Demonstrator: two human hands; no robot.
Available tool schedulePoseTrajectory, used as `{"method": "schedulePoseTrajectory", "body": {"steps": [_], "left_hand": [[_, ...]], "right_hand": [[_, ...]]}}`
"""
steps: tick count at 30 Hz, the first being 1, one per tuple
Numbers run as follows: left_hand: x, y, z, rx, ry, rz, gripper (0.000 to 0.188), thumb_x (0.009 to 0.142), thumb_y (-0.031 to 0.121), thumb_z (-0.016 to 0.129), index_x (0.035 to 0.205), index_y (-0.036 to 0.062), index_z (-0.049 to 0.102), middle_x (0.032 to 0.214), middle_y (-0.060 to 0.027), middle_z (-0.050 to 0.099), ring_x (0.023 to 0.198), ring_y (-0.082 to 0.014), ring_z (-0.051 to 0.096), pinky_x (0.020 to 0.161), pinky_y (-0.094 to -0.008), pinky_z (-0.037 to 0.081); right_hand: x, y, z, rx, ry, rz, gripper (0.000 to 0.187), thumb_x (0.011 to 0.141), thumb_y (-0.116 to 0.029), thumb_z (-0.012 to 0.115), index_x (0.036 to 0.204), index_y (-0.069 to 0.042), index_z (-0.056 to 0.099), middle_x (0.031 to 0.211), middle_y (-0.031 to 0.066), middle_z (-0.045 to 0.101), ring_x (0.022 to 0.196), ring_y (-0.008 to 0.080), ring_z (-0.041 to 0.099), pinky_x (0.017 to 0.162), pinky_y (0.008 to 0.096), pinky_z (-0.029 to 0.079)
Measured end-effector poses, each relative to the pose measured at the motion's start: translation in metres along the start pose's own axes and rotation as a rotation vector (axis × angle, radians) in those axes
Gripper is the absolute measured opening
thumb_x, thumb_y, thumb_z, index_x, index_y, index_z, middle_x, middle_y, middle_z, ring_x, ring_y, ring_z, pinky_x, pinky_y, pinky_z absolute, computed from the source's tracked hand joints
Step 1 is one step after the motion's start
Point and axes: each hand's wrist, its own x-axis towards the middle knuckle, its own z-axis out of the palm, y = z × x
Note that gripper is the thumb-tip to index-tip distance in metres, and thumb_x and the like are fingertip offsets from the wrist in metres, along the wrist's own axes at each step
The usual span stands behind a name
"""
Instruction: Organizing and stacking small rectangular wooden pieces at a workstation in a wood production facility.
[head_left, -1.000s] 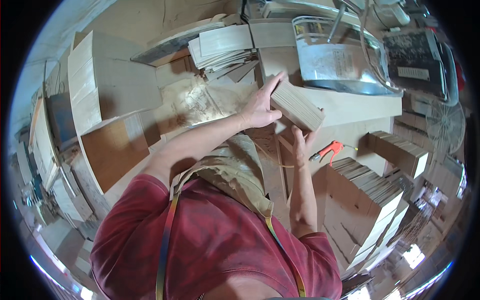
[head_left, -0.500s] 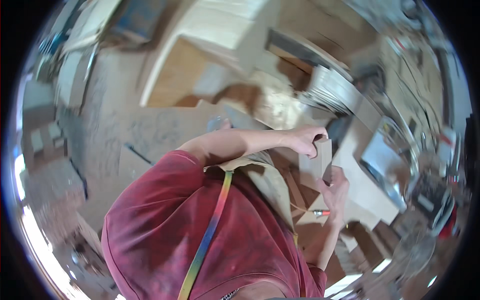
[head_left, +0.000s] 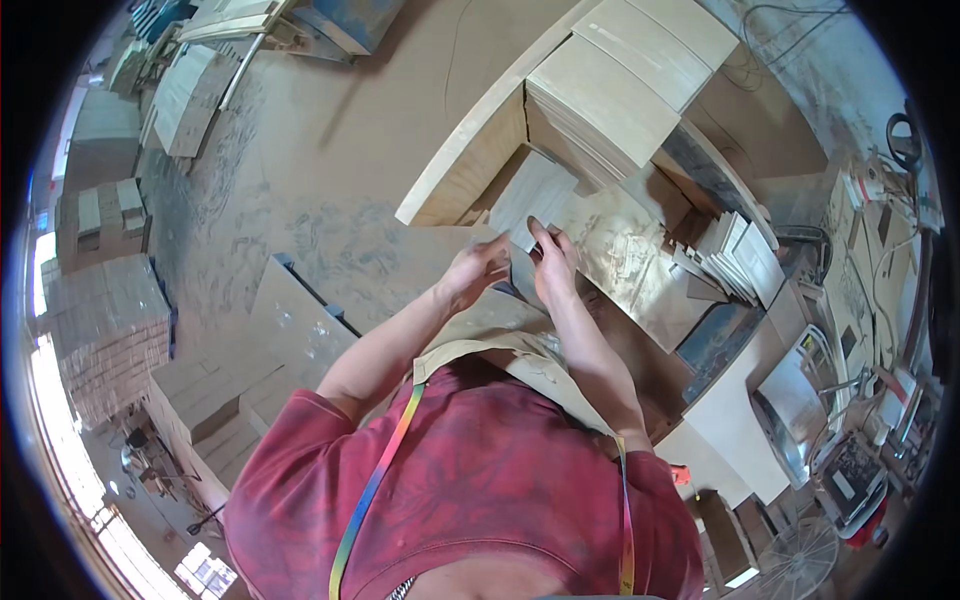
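Observation:
My two hands are close together in the middle of the view, in front of my apron (head_left: 500, 328). A thin pale board (head_left: 530, 200) with streaked grain reaches away from them. My left hand (head_left: 478, 270) has its fingers curled at the board's near left corner. On the near right side, my right hand (head_left: 553, 262) pinches with thumb and forefinger. The board's far part lies over or against the work surface beside an upright plywood panel (head_left: 465, 175); whether it rests there I cannot tell.
Stacked boards (head_left: 630, 75) stand beyond the panel. To the right is a fanned pile of thin pale boards (head_left: 740, 262) beside a dusty, sunlit surface (head_left: 625, 250). Wrapped stacks (head_left: 110, 320) sit far left. A pale curved panel (head_left: 735, 420) and tools lie at the right.
My hands have moved from the right, where they held a pale wooden piece, to the middle. My left arm no longer crosses my body. The whole view has turned with my head.

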Motion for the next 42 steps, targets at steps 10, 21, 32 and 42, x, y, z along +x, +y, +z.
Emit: {"method": "schedulePoseTrajectory", "body": {"steps": [10,21,32,42], "left_hand": [[0.040,0.048,0.050,-0.152,0.168,0.149,0.053,0.104,0.028,0.075,0.151,0.0078,0.062,0.113,-0.0132,0.067,0.099,-0.0199,0.063,0.096,-0.0328,0.053],[0.034,-0.017,0.133,0.261,0.037,-0.279,0.074,0.101,0.037,0.081,0.151,-0.0099,0.053,0.139,-0.0225,0.061,0.131,-0.0290,0.063,0.111,-0.0406,0.052],[0.177,-0.045,0.435,0.470,-0.253,-0.072,0.065,0.091,0.031,0.089,0.135,-0.0110,0.067,0.128,-0.0218,0.074,0.107,-0.0308,0.076,0.095,-0.0436,0.065],[0.219,-0.022,0.398,0.619,-0.368,-0.190,0.055,0.090,0.021,0.089,0.134,-0.0071,0.072,0.122,-0.0192,0.078,0.107,-0.0273,0.076,0.094,-0.0365,0.062]], "right_hand": [[0.014,-0.029,0.006,-1.098,-0.052,-0.214,0.055,0.107,-0.049,0.062,0.111,0.004,0.074,0.097,0.0210,0.078,0.088,0.0400,0.072,0.085,0.0410,0.056],[-0.033,-0.151,-0.252,0.103,0.654,-0.415,0.052,0.111,-0.046,0.061,0.136,0.000,0.063,0.126,0.0115,0.067,0.117,0.0235,0.064,0.103,0.0423,0.051],[0.037,-0.264,-0.282,0.536,0.669,-0.517,0.083,0.099,-0.057,0.077,0.147,0.007,0.056,0.143,0.0252,0.060,0.131,0.0294,0.060,0.118,0.0466,0.042],[-0.013,-0.213,-0.292,0.054,0.677,-0.331,0.090,0.095,-0.057,0.079,0.148,0.012,0.055,0.146,0.0275,0.060,0.133,0.0308,0.060,0.116,0.0419,0.045]]}}
